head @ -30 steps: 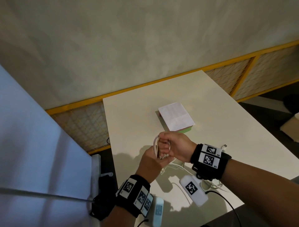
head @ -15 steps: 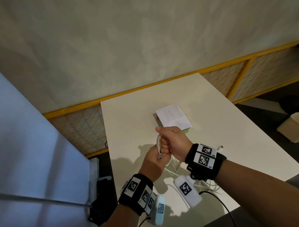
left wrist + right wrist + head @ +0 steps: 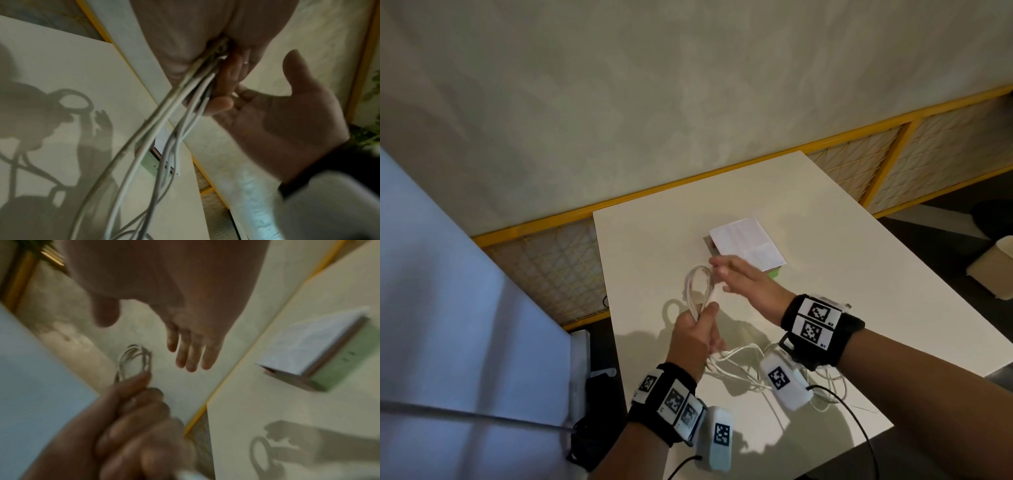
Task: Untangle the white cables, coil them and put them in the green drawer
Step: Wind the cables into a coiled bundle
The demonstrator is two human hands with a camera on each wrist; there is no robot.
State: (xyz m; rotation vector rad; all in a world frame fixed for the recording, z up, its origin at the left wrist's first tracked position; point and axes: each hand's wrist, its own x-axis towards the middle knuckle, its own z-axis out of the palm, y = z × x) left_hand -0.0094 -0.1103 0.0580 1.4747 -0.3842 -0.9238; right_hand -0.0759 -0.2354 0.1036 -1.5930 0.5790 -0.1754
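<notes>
A white table (image 3: 808,246) is standing against a pale wall with a yellow-framed mesh panel (image 3: 544,274) running along its foot, and a pale blue board (image 3: 448,308) is filling the left side. In the head view the left hand (image 3: 693,339) is gripping the white cables (image 3: 697,291) in a fist, a small coil looping up above the thumb while loose strands are trailing down onto the table toward the near edge. The right hand (image 3: 746,287) is hovering just beside the coil, fingers straight and spread, holding nothing. Behind that hand a folded white paper (image 3: 746,245) is lying on top of a small box whose green drawer (image 3: 774,273) is peeking out, mostly hidden by the hand. A cream bin (image 3: 993,270) is sitting on the dark floor to the right.

In the left wrist view the cables (image 3: 185,100) are running out from under the curled fingers (image 3: 220,104) and hanging in front of the table, partly covering the box. The right hand's (image 3: 287,120) palm is facing the camera, spread.

The right wrist view is blurring: straight fingers (image 3: 191,353) are pointing toward the coil (image 3: 133,361) pinched in the left hand (image 3: 123,426), and the green drawer (image 3: 347,366) front is showing shut under the paper (image 3: 312,340).
</notes>
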